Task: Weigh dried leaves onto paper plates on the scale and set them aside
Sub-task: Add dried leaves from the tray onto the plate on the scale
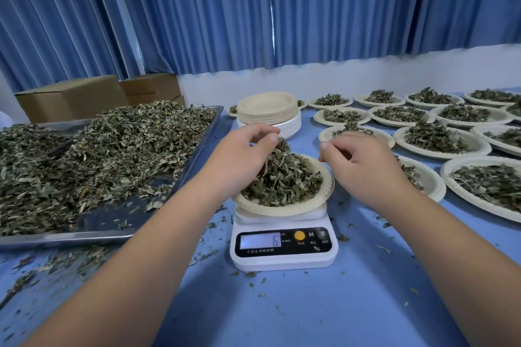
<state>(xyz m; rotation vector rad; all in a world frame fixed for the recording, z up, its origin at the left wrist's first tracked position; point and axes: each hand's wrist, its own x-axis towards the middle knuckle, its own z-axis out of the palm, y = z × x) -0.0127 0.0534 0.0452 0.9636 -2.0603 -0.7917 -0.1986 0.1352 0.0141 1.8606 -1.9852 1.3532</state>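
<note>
Far left of the scale [283,248], we see a metal tray [112,220] heaped with loose dried leaves [112,160]. Behind it, cardboard boxes [73,98] sit against blue curtains [197,8]. Nearer the scale, the person's left hand [239,155] reaches over the left side of the paper plate [282,208] that sits on top of the scale. Its fingers are curled down, pinching a clump at the peak of the plate's heap [290,180]. The scale itself is white, standing on a blue table [282,315] scattered with leaf crumbs, and its display [260,241] shows a 6. Behind the scale stands a stack of empty plates [267,105]. Just right of the scale, the right hand [363,166] hovers above the plate's right rim with fingers curled toward the thumb; we cannot tell whether it pinches anything. Farther right of the scale, many filled plates [439,155] lie in rows, each carrying a small mound of leaves.
</note>
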